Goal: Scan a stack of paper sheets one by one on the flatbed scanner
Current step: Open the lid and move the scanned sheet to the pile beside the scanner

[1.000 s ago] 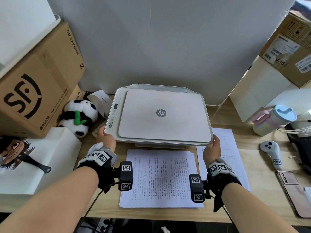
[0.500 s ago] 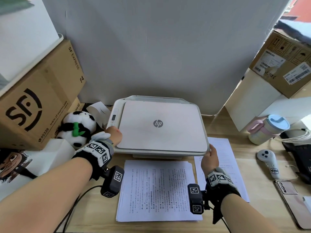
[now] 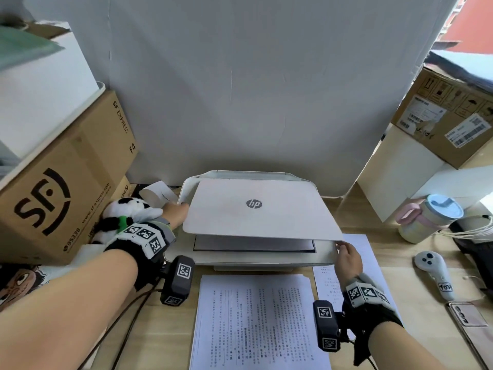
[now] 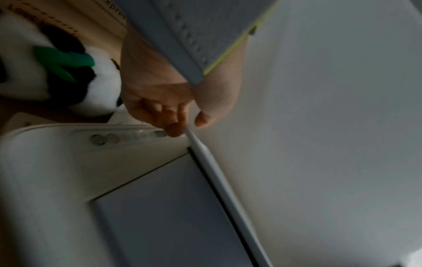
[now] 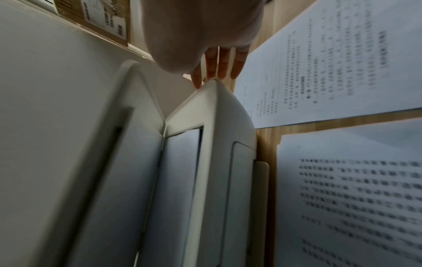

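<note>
Lifting scanner lid [image 3: 260, 209] | left hand [image 4: 164, 101] pinches its left edge; right hand [image 3: 346, 259] fingers straight under right corner | stiff, light, hinged; hold edges

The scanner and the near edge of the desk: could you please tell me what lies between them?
In the head view, a stack of printed sheets lies on the desk directly before the scanner, between the two forearms.

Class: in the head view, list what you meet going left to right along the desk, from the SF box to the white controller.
SF box → panda toy → scanner → pink-handled cup → controller.
</note>
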`<state>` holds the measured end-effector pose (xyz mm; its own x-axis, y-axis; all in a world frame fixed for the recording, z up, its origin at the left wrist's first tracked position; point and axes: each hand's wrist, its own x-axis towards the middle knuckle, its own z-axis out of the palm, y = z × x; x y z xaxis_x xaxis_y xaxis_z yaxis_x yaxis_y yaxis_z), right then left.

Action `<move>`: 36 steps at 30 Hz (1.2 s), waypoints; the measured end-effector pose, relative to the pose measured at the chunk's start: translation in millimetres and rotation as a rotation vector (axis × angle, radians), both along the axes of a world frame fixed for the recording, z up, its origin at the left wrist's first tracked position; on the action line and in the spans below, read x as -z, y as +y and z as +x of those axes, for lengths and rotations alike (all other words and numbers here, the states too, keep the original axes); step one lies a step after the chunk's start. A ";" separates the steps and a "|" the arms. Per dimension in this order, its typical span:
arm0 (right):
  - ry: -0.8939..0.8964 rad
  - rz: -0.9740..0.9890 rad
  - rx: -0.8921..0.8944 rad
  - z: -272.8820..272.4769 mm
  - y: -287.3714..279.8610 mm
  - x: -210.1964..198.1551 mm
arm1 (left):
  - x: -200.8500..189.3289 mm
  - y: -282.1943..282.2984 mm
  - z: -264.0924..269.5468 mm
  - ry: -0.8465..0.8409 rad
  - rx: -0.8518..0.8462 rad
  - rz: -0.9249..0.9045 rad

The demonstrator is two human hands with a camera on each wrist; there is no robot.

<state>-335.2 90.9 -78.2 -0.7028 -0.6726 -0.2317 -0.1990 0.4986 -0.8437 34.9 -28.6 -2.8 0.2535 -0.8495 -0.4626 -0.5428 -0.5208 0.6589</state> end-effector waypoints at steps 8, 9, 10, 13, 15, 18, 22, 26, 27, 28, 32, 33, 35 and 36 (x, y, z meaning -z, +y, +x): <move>0.139 -0.097 -0.100 8.1 -29.3 -31.3 | -71.0 -51.8 -5.0 0.811 -0.289 -0.146; 0.156 -0.091 -0.134 11.0 -33.5 -31.3 | -77.6 -57.5 -9.5 0.835 -0.303 -0.189; 0.176 -0.070 -0.171 13.1 -38.4 -30.2 | -82.8 -63.2 -14.4 0.843 -0.307 -0.229; 0.229 0.080 -0.302 16.9 -52.5 -26.9 | -93.3 -78.7 -29.8 0.898 -0.305 -0.287; 0.297 0.216 -0.372 20.2 -60.1 -27.5 | -97.7 -88.6 -38.1 0.902 -0.305 -0.301; 0.383 0.326 -0.397 29.2 -65.6 -33.7 | -96.3 -101.6 -47.2 0.730 -0.257 -0.368; 0.444 0.433 -0.471 43.2 -69.4 -41.4 | -88.9 -111.4 -53.2 0.463 -0.126 -0.461; 0.520 0.450 -0.509 53.5 -68.5 -46.5 | -82.0 -112.0 -52.5 0.462 -0.075 -0.417; 0.530 0.452 -0.509 55.1 -67.9 -48.1 | -79.4 -110.7 -51.1 0.477 -0.085 -0.413; 0.532 0.453 -0.508 56.3 -67.4 -50.0 | -76.0 -108.3 -49.2 0.481 -0.105 -0.411; 0.518 0.437 -0.514 59.9 -64.5 -52.7 | -55.0 -90.3 -39.1 0.429 -0.171 -0.371; 0.509 0.435 -0.505 60.6 -64.2 -53.2 | -48.5 -84.1 -36.6 0.423 -0.183 -0.357; 0.492 0.442 -0.477 62.0 -65.0 -54.8 | -34.9 -71.5 -31.7 0.419 -0.210 -0.326; 0.485 0.451 -0.470 61.5 -66.2 -55.4 | -28.2 -66.3 -29.9 0.423 -0.223 -0.313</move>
